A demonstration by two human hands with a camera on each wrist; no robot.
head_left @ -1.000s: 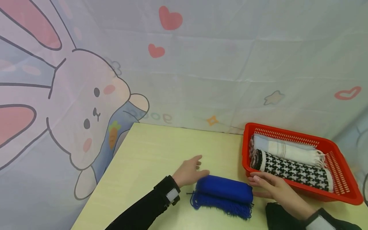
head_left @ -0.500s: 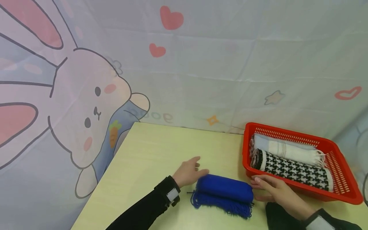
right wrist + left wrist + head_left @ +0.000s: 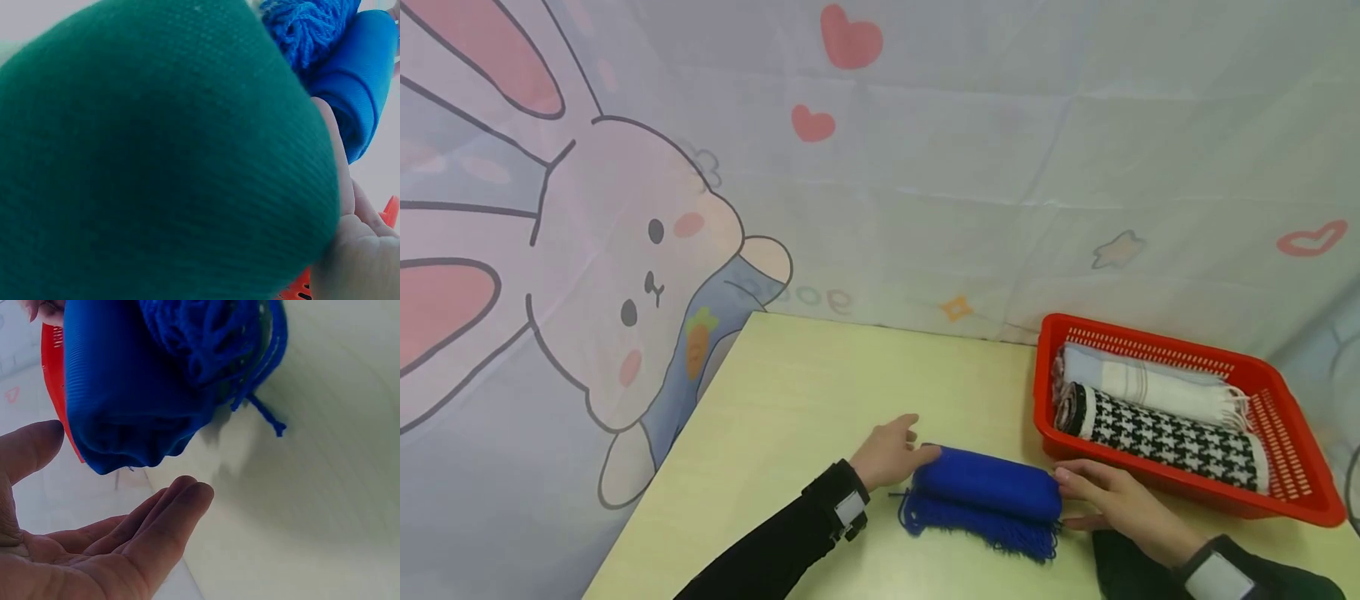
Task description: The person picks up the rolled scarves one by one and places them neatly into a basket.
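Note:
A rolled blue scarf (image 3: 988, 483) lies on the table, its loose fringe toward the near side. At its left end is my left hand (image 3: 891, 454), thumb by the roll and fingers extended; the left wrist view shows the roll's end (image 3: 131, 437) between spread thumb and fingers, not gripped. My right hand (image 3: 1123, 504) is at the opposite end, fingers stretched out to the roll; whether they touch it I cannot tell. Dark green fabric (image 3: 1120, 562) lies beneath the right wrist and fills much of the right wrist view as a green knit mass (image 3: 162, 156).
A red plastic basket (image 3: 1292, 500) stands at the right of the pale yellow table (image 3: 820, 367). Inside are a black-and-white patterned rolled scarf (image 3: 1172, 442) and a white and light-blue fringed one (image 3: 1150, 387). A printed cloth backdrop (image 3: 962, 167) hangs behind the table.
My right hand has shifted slightly toward the near side at the scarf's right end. The left hand stays almost still. The whole head view has tilted a little.

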